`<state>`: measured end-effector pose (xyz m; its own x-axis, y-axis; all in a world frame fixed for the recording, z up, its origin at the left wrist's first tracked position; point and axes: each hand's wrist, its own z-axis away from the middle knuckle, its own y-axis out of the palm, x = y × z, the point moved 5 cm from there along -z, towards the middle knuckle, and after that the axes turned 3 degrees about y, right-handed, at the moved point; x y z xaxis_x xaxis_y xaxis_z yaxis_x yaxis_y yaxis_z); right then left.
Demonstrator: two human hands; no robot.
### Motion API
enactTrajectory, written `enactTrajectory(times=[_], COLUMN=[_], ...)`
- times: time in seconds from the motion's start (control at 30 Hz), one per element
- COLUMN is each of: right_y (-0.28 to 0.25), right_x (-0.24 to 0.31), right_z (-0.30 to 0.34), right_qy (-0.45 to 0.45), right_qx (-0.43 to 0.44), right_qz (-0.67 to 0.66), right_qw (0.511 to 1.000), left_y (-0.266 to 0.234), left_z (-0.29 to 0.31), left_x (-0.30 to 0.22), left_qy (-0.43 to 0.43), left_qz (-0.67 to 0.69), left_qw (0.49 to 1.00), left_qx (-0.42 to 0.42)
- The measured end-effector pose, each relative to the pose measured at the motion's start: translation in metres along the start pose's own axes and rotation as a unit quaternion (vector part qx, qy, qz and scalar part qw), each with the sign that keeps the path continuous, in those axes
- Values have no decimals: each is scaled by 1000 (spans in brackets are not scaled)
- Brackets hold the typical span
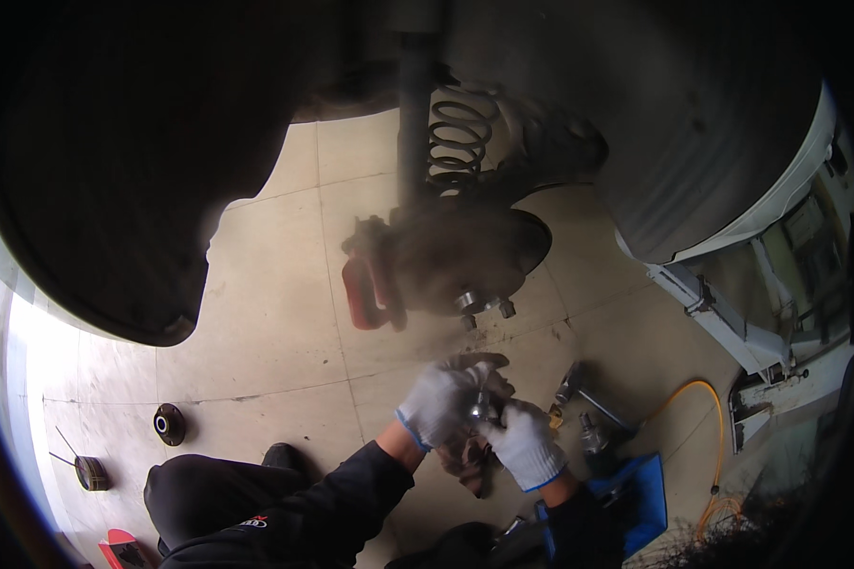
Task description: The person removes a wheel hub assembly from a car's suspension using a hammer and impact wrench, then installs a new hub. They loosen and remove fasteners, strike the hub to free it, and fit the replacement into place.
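Note:
My two hands, in white work gloves with dirty fingertips, meet in front of me at the lower middle. My left hand (436, 403) and my right hand (525, 444) are both closed around a small shiny metal part (484, 410); its exact kind is hard to make out. A brown, stained cloth (467, 465) hangs under my hands, partly hidden by them. Above them is a brake disc (460, 261) with bolts standing out of its hub, and a red brake caliper (362, 289) sits at its left side.
A coil spring (460, 137) and dark strut (413, 123) rise behind the disc. To the right lie an air tool (593, 438), a blue tray (647, 503) and a yellow hose (717, 417). A lift arm (726, 318) stands beyond. A wheel hub (169, 424) and can (92, 473) are left.

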<state>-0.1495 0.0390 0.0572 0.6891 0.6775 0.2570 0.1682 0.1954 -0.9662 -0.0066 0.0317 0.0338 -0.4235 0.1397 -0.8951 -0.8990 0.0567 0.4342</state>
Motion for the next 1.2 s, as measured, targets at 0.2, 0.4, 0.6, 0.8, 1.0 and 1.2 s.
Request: enactTrajectory(times=[0.2,0.4,0.6,0.8,1.0,1.2], right_y=[-26,-31,-54,-91,-86,-95], right_x=[0,9,-11,-5,-9,-5], right_z=[-16,-32,-65,-97,-105,-108], right_qy=[66,63,161,97,73,16], right_qx=[26,-221,-163,-282,-281,-309], right_qz=[203,-148,-320,-101,-74,36], right_qw=[977,962,919,949,954,950], left_y=[3,4,-19,-36,-47,-64], left_z=[-1,-8,-2,-3,-5,-9], left_x=[-5,-36,-19,1,6,-13], left_qy=[-100,31,11,-75,-75,41], left_qz=[72,-121,83,140,125,-51], left_qw=[973,991,979,964,966,966], left_qx=[-196,-46,-188,-214,-212,-251])
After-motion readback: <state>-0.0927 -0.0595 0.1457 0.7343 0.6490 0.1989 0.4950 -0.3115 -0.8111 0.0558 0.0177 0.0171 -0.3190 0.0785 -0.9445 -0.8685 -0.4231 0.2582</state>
